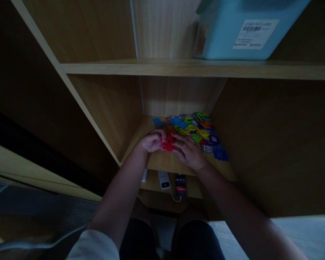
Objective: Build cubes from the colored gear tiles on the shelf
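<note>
Left hand [151,141], right hand [190,152] hold red piece [168,143]; shelf edge [162,167] near

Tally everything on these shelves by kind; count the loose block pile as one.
Blue storage bin: 1
Pile of coloured blocks: 1
Red block cluster, gripped by left hand and right hand: 1
White power bank: 1
Phone: 1
Total: 5
</note>
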A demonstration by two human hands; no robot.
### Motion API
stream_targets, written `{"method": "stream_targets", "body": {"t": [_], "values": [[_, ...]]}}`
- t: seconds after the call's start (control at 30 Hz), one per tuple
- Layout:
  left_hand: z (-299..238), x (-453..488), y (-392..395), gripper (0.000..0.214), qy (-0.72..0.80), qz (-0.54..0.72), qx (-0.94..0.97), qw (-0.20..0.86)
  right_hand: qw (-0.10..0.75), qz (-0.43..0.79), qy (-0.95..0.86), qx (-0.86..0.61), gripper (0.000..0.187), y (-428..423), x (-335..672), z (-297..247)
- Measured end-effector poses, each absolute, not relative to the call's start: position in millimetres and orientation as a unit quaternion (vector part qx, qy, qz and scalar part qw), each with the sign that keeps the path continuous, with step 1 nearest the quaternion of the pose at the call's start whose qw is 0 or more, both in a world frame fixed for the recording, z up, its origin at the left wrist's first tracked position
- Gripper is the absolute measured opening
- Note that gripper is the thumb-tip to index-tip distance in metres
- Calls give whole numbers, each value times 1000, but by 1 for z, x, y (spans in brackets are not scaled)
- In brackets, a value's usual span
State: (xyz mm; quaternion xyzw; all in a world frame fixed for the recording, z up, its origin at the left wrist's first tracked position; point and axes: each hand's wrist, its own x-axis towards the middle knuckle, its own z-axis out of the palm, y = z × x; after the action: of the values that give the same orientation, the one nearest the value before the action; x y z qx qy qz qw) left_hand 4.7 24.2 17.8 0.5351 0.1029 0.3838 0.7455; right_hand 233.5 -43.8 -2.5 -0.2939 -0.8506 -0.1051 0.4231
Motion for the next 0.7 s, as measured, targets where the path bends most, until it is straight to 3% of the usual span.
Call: {"method": "stream_targets", "body": {"t": [0.17,0.3,0.4,0.47,0.6,0.7], "values": [[21,3,21,9,95,355,526,767,439,-112,-849,-273,22,-45,232,-1],[31,-1,20,25,116,404,486,766,474,-93,-822,-301,23,-45,233,1],[35,-2,28,21,129,537,438,710,497,-63,-789,-356,26,-43,234,1],[33,-1,34,30,171,591,432,659,500,-43,-773,-389,29,-41,234,-1],[21,-3,41,45,294,565,546,544,492,-4,-758,-429,34,-38,234,-3],[13,-12,36,52,302,518,646,473,491,17,-755,-435,36,-36,233,-3]]}}
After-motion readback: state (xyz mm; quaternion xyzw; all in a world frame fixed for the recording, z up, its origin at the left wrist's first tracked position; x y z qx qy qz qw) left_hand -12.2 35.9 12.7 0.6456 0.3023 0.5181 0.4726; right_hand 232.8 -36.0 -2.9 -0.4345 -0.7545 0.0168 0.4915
